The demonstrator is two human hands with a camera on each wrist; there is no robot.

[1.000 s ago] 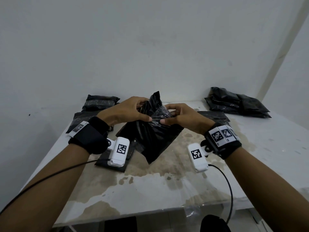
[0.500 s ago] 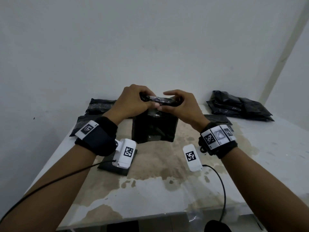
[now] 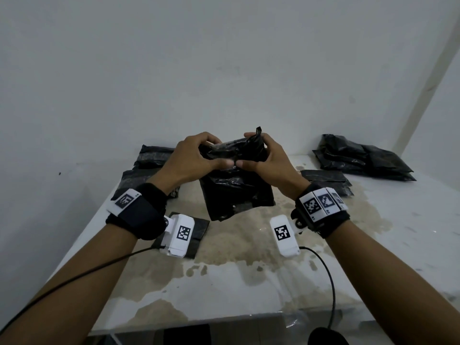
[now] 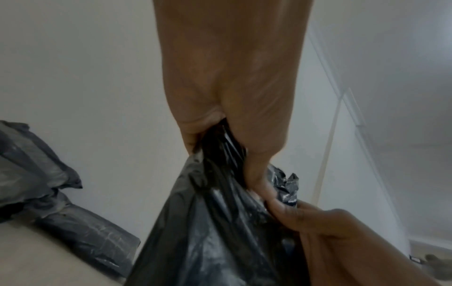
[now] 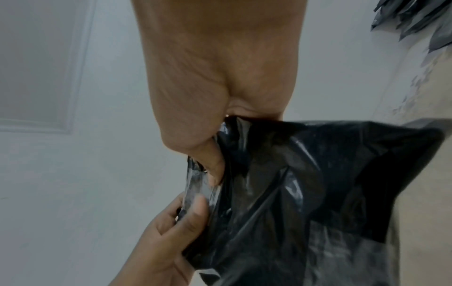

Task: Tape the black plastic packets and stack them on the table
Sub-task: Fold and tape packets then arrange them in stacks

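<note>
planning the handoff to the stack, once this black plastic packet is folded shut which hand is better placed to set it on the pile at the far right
Probably right. Both the right hand and left hand grip the black plastic packet, but the pile of black packets lies on the right hand's side of the white table.

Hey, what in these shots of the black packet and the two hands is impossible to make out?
- Tape: none shows in any view, so whether the held packet is taped cannot be told.
- Packet contents: opaque black plastic hides them.
- Left hand and right hand fingertips: head view, tucked behind the packet's folded top.
- Right pile count: overlapping packets blend together.
- Wrist views: motion blur smears the plastic.
</note>
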